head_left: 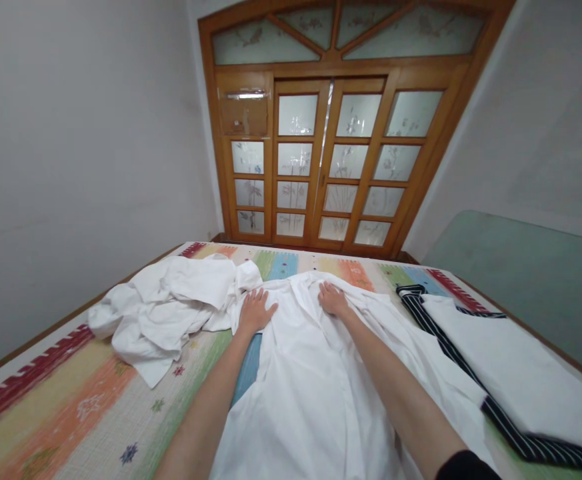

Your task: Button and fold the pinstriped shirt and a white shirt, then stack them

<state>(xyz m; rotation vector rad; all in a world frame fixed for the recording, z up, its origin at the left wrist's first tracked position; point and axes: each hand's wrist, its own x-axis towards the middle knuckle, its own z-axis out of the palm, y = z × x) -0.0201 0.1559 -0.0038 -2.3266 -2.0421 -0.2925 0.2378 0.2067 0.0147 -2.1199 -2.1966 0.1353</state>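
A large white garment (301, 360), perhaps a shirt, lies spread in loose folds in front of me, running down to the bottom of the view. My left hand (257, 312) rests flat on its upper left part, fingers forward and thumb held out to the side. On the garment's upper middle lies my right hand (331, 299), palm down, its fingers slightly bent and apart against the cloth. A crumpled white cloth (171, 300) is heaped to the left and meets the garment near my left hand. Whether the two are one piece I cannot tell.
Beneath everything is a multicoloured striped bed cover (95, 407). At right lies a flat white piece of clothing (515, 367) with black striped cloth (505, 427) under its edges. A pale green panel (531, 273) stands along the right wall. Wooden glazed doors (321, 160) are beyond the bed.
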